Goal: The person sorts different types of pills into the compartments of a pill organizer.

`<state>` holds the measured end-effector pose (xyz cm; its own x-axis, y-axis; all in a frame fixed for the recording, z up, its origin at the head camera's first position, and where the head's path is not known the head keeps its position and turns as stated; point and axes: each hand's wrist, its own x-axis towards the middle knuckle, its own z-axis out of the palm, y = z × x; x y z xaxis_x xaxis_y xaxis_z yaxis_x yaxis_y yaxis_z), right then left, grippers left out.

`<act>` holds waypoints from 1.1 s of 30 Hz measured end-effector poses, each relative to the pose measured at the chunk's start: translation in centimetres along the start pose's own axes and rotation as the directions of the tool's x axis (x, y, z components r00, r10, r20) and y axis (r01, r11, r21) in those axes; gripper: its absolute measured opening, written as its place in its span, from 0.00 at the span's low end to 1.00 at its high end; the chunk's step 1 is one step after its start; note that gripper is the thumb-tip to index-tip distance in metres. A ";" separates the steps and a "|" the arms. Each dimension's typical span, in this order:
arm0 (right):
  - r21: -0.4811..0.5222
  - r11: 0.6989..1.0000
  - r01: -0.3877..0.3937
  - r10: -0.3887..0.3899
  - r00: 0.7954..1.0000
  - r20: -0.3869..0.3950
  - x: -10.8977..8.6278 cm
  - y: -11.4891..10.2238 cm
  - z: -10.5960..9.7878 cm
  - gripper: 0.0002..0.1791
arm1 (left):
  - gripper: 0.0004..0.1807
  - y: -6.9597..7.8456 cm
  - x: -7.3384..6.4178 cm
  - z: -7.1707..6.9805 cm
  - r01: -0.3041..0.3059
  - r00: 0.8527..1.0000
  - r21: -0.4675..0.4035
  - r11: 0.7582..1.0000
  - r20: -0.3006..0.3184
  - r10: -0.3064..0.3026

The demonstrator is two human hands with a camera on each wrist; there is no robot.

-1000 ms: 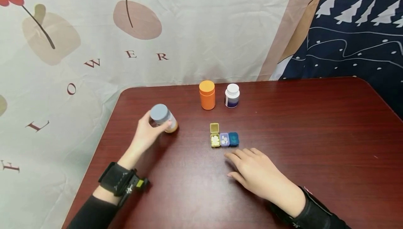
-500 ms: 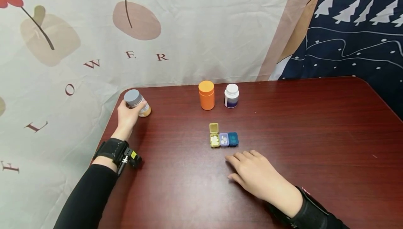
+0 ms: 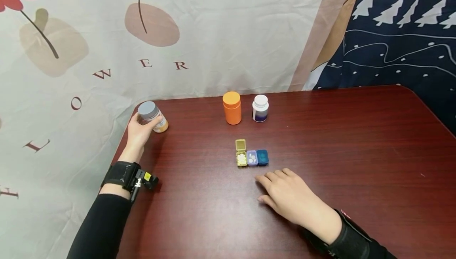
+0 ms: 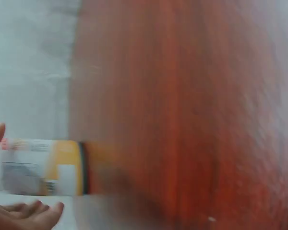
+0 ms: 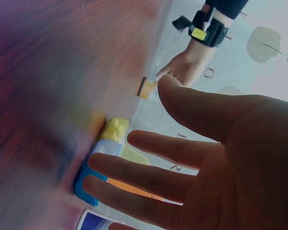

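Observation:
At the table's far left corner, my left hand [image 3: 138,134] holds a pill bottle [image 3: 162,125] with a grey-blue lid and a white-and-yellow label. In the left wrist view, the thumb and fingers lie on either side of the bottle [image 4: 43,167], its base close to the tabletop. My right hand [image 3: 288,195] lies palm down with loosely extended fingers, holding nothing. Just beyond its fingertips is a small pill organizer [image 3: 252,158] with three compartments. White tablets show in the yellow-green one, whose lid is up, and in the lilac one; the dark blue one is covered.
An orange bottle [image 3: 232,109] and a white bottle [image 3: 260,108] with a dark purple label stand upright near the back edge of the reddish-brown table [image 3: 338,140]. Behind them hang a pale flower-print cloth [image 3: 228,33] and a navy tree-print cloth [image 3: 399,53].
My left hand has carried the grey-lidded bottle left and back to the table's corner, then stayed there over the last half second. My right hand has hardly moved.

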<state>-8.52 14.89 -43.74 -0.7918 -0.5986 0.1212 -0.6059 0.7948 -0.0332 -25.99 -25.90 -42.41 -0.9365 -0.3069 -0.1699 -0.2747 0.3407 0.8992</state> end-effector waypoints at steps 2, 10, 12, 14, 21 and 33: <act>0.007 1.000 -0.009 0.009 1.000 0.001 0.0 0.1 -0.1 0.25 | 0.53 0.3 -0.8 -0.6 0.038 0.999 -0.034 0.999 -0.015 -0.039; 0.026 0.999 -0.043 0.042 0.999 0.032 0.2 0.9 -0.3 0.24 | 0.56 1.0 -4.5 -0.5 0.046 0.993 -0.152 0.987 -0.096 -0.061; 0.026 0.998 -0.055 0.054 0.998 0.041 0.2 1.0 -0.3 0.24 | 0.57 0.9 -5.6 0.1 0.002 0.997 -0.114 0.993 -0.075 -0.011; 0.025 0.998 -0.063 0.061 0.997 0.045 0.3 1.1 -0.4 0.24 | 0.56 0.8 -6.7 0.5 -0.055 0.998 -0.042 0.998 -0.037 0.054; 0.023 0.996 -0.083 0.083 0.996 0.013 0.4 1.7 -1.3 0.23 | 0.44 1.3 -9.9 3.2 -0.253 0.942 0.129 0.959 0.258 0.214; 0.035 0.993 -0.115 0.115 0.993 0.005 0.2 2.1 -1.9 0.22 | 0.42 -1.6 -10.4 11.8 -0.438 0.785 0.225 0.870 0.567 0.249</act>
<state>-9.82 16.62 -41.88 -0.8568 -0.5034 0.1116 -0.5128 0.8546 -0.0819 -18.40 -12.80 -46.84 -0.9272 0.3479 -0.1385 0.1223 0.6310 0.7661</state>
